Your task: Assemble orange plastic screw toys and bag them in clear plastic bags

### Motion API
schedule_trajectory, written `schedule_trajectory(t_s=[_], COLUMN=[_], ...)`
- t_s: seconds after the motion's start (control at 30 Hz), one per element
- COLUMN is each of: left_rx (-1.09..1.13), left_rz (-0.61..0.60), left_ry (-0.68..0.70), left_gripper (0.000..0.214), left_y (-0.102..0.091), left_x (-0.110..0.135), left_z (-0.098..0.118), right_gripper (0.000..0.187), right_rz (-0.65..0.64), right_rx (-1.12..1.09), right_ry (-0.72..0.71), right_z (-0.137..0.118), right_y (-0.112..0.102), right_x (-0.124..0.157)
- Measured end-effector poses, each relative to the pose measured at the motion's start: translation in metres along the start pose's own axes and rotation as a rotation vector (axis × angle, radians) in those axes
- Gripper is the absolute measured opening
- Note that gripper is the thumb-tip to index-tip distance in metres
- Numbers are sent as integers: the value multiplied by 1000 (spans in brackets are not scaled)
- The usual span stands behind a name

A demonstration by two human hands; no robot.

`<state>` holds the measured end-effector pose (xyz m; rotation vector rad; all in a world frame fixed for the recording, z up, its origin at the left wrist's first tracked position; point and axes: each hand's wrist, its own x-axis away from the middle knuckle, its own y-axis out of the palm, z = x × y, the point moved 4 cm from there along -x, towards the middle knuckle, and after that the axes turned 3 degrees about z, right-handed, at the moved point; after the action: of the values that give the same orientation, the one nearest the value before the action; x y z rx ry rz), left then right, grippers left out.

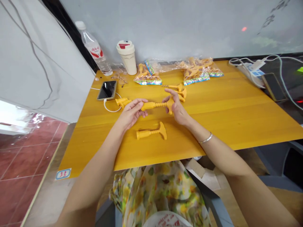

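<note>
Between my hands, just above the table, is a yellow plastic T-handled piece [155, 105] with a spiral shaft and a ribbed sleeve. My left hand [133, 113] grips its sleeve end, thumb on top. At the other end, my right hand [178, 110] closes around the T-shaped handle, index finger stretched out. Nearer to me lies a similar assembled yellow piece [151, 131]. Loose yellow T-handles with spiral shafts [175, 87] rest beyond my right hand, partly hidden by it. Past my left hand are yellow sleeves [123, 101], also partly covered.
Clear bags of yellow parts [148, 75] [197, 71] lie along the wall. A water bottle [96, 50], a lidded cup [127, 58] and a charging phone [107, 90] stand or lie at the back left. At the right are white cables [280, 63] and another phone [273, 86].
</note>
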<state>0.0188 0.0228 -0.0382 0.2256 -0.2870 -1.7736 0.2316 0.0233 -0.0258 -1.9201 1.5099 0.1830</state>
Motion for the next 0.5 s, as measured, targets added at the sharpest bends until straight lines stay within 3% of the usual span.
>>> schedule_trajectory(t_s=[0.1, 0.17, 0.3, 0.4, 0.5], left_rx=[46, 51, -20, -109, -133], left_rz=[19, 19, -14, -31, -23], left_ry=[-17, 0, 112, 192, 230], left_gripper=[44, 43, 41, 39, 38], left_y=[-3, -3, 1, 3, 1], left_x=[-1, 0, 2, 2, 1], left_z=[1, 2, 7, 8, 7], right_gripper=[92, 89, 84, 82, 82], right_rz=[-82, -45, 62, 4, -74], right_rx=[105, 196, 197, 55, -86], right_ry=[-224, -220, 74, 347, 479], right_z=[-7, -8, -5, 1, 6], right_y=[-6, -10, -13, -7, 1], right_x=[0, -1, -4, -2, 0])
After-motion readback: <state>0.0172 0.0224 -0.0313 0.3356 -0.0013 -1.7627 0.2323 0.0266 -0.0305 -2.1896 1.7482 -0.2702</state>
